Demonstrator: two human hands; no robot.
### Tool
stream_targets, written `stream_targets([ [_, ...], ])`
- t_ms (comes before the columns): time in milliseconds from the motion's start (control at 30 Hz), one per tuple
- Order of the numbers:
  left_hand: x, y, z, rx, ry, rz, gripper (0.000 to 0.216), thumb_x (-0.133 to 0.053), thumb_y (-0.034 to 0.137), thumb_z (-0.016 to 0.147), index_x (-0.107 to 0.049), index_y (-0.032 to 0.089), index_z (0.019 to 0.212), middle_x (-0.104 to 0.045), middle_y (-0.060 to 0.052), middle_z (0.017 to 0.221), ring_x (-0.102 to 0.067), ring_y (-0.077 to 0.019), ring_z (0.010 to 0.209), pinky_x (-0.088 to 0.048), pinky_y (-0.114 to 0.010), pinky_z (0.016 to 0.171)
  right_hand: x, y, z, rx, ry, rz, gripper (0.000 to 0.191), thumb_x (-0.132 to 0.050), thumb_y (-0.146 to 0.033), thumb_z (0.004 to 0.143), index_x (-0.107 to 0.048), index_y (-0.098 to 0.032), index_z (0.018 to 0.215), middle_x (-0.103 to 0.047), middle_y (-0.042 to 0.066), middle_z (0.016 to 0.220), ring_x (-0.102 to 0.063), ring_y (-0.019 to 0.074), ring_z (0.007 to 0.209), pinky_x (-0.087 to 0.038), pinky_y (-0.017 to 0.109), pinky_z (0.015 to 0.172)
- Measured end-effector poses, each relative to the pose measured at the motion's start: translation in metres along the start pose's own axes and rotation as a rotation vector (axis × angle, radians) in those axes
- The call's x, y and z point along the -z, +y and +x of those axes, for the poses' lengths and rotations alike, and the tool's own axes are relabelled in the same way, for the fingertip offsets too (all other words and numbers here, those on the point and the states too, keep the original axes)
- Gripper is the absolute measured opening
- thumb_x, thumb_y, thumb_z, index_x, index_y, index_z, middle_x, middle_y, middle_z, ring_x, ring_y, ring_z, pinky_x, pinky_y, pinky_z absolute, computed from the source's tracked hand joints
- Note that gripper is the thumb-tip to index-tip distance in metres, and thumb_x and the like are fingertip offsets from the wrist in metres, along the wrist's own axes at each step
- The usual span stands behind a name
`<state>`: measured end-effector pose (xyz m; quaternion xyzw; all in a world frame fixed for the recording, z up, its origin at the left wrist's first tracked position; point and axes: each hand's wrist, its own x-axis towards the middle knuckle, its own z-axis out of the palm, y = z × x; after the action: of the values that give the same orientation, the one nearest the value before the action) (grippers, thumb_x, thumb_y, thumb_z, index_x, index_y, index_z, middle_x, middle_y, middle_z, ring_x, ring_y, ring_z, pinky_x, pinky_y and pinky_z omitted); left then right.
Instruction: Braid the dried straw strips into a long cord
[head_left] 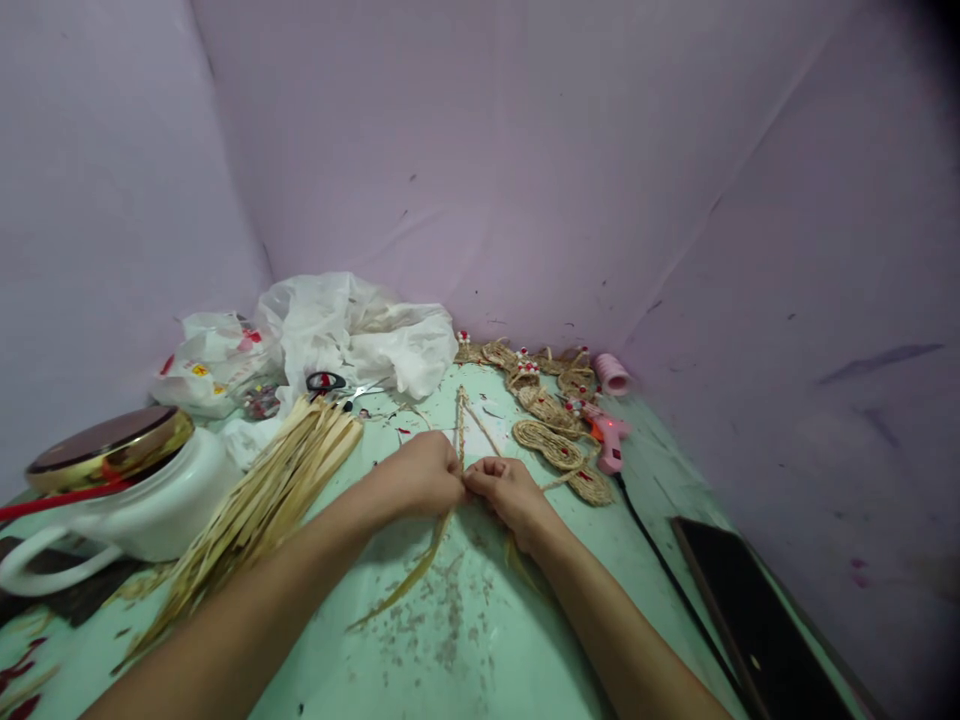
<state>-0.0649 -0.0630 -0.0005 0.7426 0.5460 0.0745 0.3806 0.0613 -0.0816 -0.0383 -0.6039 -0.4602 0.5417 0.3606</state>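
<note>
My left hand (420,475) and my right hand (504,490) meet at the middle of the pale green table (465,650), both closed on a thin braided straw cord (460,420). The cord runs away from my fingers toward the wall. Loose straw ends (409,580) trail back from under my hands toward me. A bundle of flat straw strips (262,500) lies just left of my left forearm.
Small woven straw soles (555,440) and a pink glue gun (609,440) lie at the right, a pink spool (613,374) behind them. Scissors (334,384) and plastic bags (352,330) sit at the back, a white gold-lidded pot (120,480) at the left, a dark slab (750,620) at the right.
</note>
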Motion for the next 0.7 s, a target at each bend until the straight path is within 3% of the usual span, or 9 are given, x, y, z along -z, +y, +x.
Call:
stream_targets([
  [100,-0.020,0.011,-0.008,-0.053,0.232,0.066,0.010,-0.052,0.009,0.047,-0.048,0.016,0.042,-0.034,0.001,0.040,-0.037,-0.0107,0.045,-0.022,-0.022,0.046,0.000,0.002,0.000,0.014,0.022,0.085,0.008,-0.052,-0.020,0.055,-0.048,-0.015,0.052,-0.038,-0.007,0.038,-0.025,0.0035,0.036,-0.017,0.020,0.040],
  [133,-0.023,0.013,-0.010,-0.074,0.258,0.068,0.012,-0.053,0.008,0.047,-0.047,0.016,0.041,-0.032,0.002,0.040,-0.038,-0.0111,0.046,-0.022,-0.023,0.047,0.000,0.003,0.000,0.018,0.024,0.107,0.008,-0.053,-0.020,0.054,-0.048,-0.015,0.051,-0.039,-0.007,0.039,-0.026,0.0035,0.037,-0.018,0.020,0.040],
  [267,-0.007,0.013,-0.007,-0.030,0.078,-0.027,0.017,-0.055,0.022,0.057,-0.048,0.016,0.043,-0.034,0.001,0.037,-0.039,-0.0113,0.040,-0.025,-0.023,0.044,0.004,0.004,-0.001,-0.009,-0.010,0.121,0.010,-0.054,-0.021,0.057,-0.047,-0.015,0.052,-0.034,-0.008,0.035,-0.022,0.0033,0.034,-0.014,0.020,0.038],
  [367,0.007,0.006,0.003,0.153,0.087,-0.288,0.014,-0.049,0.024,0.063,-0.053,0.014,0.053,-0.044,0.001,0.040,-0.039,-0.0103,0.034,-0.026,-0.022,0.038,0.007,0.004,0.000,-0.011,-0.080,0.120,0.015,-0.053,-0.026,0.061,-0.048,-0.015,0.052,-0.030,-0.009,0.033,-0.019,0.0032,0.032,-0.010,0.020,0.037],
  [500,0.002,-0.005,0.015,0.248,-0.236,-0.692,0.009,-0.051,0.019,0.060,-0.054,0.011,0.056,-0.054,-0.003,0.050,-0.043,-0.0075,0.037,-0.027,-0.019,0.035,0.008,0.004,0.001,0.031,-0.139,0.158,0.016,-0.053,-0.027,0.062,-0.048,-0.015,0.053,-0.042,-0.005,0.039,-0.024,0.0035,0.034,-0.012,0.020,0.037],
  [567,-0.004,-0.010,0.018,0.247,-0.244,-0.725,0.010,-0.053,0.019,0.058,-0.052,0.011,0.052,-0.051,-0.001,0.045,-0.042,-0.0069,0.035,-0.027,-0.018,0.034,0.008,0.005,0.003,0.052,-0.132,0.114,0.015,-0.053,-0.027,0.062,-0.047,-0.015,0.054,-0.042,-0.005,0.041,-0.024,0.0037,0.035,-0.014,0.020,0.038],
  [700,-0.006,-0.018,0.022,0.211,-0.144,-0.571,0.013,-0.052,0.019,0.054,-0.046,0.014,0.044,-0.041,0.003,0.036,-0.034,-0.0066,0.029,-0.017,-0.019,0.030,0.010,0.011,0.010,0.210,-0.103,-0.073,0.012,-0.051,-0.023,0.064,-0.047,-0.015,0.056,-0.043,-0.005,0.046,-0.030,0.0050,0.041,-0.021,0.019,0.041],
])
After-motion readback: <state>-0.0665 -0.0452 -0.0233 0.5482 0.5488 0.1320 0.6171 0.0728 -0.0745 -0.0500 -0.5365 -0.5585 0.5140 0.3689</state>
